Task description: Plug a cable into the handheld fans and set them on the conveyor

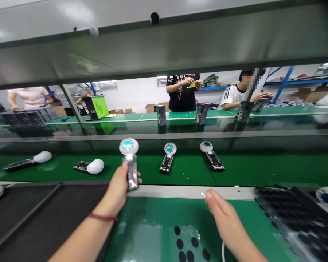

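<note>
My left hand (119, 182) is wrapped round the black, shiny body of a handheld device (132, 171), holding it upright over the near edge of the green belt. The device has a round white head with a blue centre, facing me. My right hand (225, 214) is over the green work surface (150, 225), thumb and fingers pinched on a small white piece (203, 195) too small to name. Below it lies a clear sheet with several black round stickers (190, 254). Two similar devices, one in the middle (166, 163) and one farther right (214, 161), lie on the belt.
More white-headed devices (95, 166) lie on the belt at left. A sheet of black discs (292, 222) is at right, a black mat (43, 218) at left. Overhead runs a metal shelf (164, 47). Across the line, co-workers stand or sit behind boxes (161, 115).
</note>
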A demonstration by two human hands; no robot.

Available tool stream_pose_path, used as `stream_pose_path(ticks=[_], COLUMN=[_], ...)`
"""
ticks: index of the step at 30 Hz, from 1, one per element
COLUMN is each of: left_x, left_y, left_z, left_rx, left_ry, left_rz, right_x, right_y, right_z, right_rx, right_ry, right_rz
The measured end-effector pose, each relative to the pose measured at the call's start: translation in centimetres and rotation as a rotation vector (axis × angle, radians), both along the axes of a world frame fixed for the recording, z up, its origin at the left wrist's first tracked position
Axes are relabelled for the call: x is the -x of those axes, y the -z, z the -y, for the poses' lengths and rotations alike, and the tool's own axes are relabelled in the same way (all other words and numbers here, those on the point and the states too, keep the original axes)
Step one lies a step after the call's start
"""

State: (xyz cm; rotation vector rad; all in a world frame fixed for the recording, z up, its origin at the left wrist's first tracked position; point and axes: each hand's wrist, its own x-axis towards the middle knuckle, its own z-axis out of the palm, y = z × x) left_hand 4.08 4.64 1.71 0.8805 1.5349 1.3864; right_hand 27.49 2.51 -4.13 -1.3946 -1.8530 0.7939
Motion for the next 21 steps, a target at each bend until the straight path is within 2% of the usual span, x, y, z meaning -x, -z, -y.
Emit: stream_pose_path(ticks=[3,6,9,11,14,17,21], left_x=[3.0,2.9,1.1,-0.2,-2.4,-5.3,-8.9], left_y=[0.1,1.8,3.7,4.4,4.5,4.1,4.2], left_z=[-4.3,-7.7,-10.3,-11.5,-12.4,-12.5,-13.2], left_rx=[0.033,0.100,0.120,0.104,0.017,-0.047,0.080], left_ry=[-0.043,-0.021,-0.008,0.006,0.051,0.197,0.399], left_rz=[-0.116,-0.277,-0.462,-0.582,-0.732,-0.811,-0.783], right_x=[0.3,1.6,2.2,2.2,2.2,2.2,2.1], right_y=[0.3,0.5,0.3,0.0,-0.4,-0.1,0.7], right_z=[0.0,0.3,0.3,0.1,-0.3,-0.5,-0.6], right_rx=[-0.012,0.003,0.031,0.050,0.071,0.080,0.072], right_ry=[-0.165,-0.338,-0.402,-0.411,-0.418,-0.418,-0.405], right_rz=[0.140,0.300,0.430,0.492,0.552,0.567,0.549])
